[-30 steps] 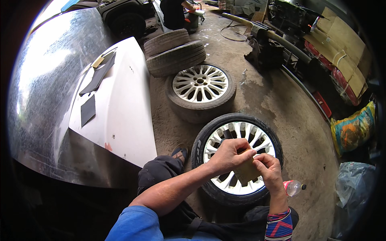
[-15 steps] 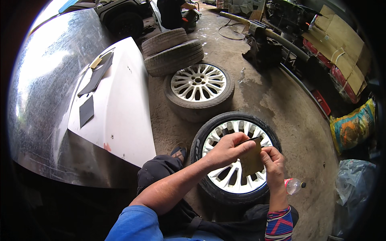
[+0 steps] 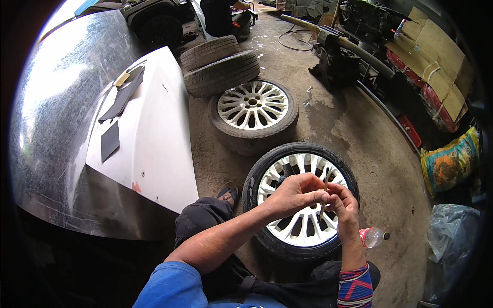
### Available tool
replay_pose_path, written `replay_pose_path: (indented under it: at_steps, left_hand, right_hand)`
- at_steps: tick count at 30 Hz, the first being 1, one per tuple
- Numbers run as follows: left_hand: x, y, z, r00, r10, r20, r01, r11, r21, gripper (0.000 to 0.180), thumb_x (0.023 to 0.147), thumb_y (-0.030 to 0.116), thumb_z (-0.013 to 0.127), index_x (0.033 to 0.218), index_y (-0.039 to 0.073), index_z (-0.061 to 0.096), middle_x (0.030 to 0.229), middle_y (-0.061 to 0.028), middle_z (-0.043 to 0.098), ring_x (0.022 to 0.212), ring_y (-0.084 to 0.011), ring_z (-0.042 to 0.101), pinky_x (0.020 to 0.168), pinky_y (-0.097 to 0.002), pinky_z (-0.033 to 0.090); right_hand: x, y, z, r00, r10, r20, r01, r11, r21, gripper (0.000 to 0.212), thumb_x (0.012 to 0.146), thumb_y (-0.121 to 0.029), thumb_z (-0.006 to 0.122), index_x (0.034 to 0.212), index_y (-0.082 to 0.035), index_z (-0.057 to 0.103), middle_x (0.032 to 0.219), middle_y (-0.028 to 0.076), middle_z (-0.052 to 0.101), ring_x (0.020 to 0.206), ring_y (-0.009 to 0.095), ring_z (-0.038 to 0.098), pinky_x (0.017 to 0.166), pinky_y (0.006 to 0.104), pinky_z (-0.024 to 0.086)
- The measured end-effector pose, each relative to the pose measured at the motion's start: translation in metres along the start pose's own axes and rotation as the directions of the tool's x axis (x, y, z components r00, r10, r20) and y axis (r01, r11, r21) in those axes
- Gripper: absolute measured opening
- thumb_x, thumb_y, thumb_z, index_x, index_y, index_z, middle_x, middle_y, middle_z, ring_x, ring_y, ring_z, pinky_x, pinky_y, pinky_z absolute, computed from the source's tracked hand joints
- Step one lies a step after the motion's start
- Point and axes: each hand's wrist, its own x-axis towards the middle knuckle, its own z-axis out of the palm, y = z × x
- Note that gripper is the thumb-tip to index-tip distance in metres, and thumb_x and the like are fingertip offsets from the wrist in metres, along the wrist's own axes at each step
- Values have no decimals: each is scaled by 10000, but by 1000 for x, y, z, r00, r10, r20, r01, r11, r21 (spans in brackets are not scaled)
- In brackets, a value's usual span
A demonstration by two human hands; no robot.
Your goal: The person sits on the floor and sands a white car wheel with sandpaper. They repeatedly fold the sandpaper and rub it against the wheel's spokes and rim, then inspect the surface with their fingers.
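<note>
Left hand (image 3: 294, 194) and right hand (image 3: 343, 204) together, pinching thin brown sheet (image 3: 325, 186), seen edge-on, kind unclear. Held above white-rimmed wheel (image 3: 300, 200), rim partly hidden. Plastic bottle (image 3: 373, 237) at 4 o'clock.

Left hand (image 3: 291, 194) and right hand (image 3: 343, 203) raised together, fingertips pinched closed, meeting; forearms bent inward

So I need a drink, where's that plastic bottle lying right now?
In the head view the plastic bottle lies on the floor at lower right, beside the near wheel and just right of the right hand.
</note>
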Motion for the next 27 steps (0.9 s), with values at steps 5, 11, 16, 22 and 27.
replay_pose_path:
  at_steps: [5,11,16,22,27]
  left_hand:
    - [0,-1,2,995,54,-89,-37,983,182,445,902,378,812,1066,-9,668,874,-64,707,803,-108,659,712,-274,538]
    - [0,3,1,994,50,-99,-25,970,240,420,961,381,742,1070,-17,667,874,-68,701,818,-108,649,726,-281,531]
    - [-2,13,-2,992,61,-106,-36,973,229,306,1038,299,634,961,3,634,794,-14,603,739,-90,550,657,-292,474]
    - [-4,18,-10,972,137,-189,-36,887,459,286,1061,207,572,870,-4,553,755,-19,489,717,-112,462,636,-321,411]
    - [-2,15,-4,904,286,-319,-94,859,503,203,1004,171,640,932,-7,573,755,-99,595,679,-189,561,628,-378,457]
  right_hand:
    - [-1,0,7,992,-7,122,7,1000,2,828,805,-395,891,1416,10,505,1239,91,647,1088,175,647,910,302,547]
    - [1,-4,5,994,36,106,-40,999,32,927,781,-394,910,1465,35,456,1293,85,612,1115,171,622,957,316,524]
    - [-4,-15,5,997,-1,83,-5,997,73,739,890,-412,756,1423,35,507,1265,98,646,1169,183,605,1043,312,441]
    - [-5,-8,-2,997,19,-73,2,959,284,490,893,-247,588,1296,30,603,1264,116,674,1166,212,635,1058,351,465]
    - [-6,-3,-7,997,58,-55,-28,896,443,460,872,-195,565,1272,27,622,1231,118,697,1139,242,670,1054,379,494]
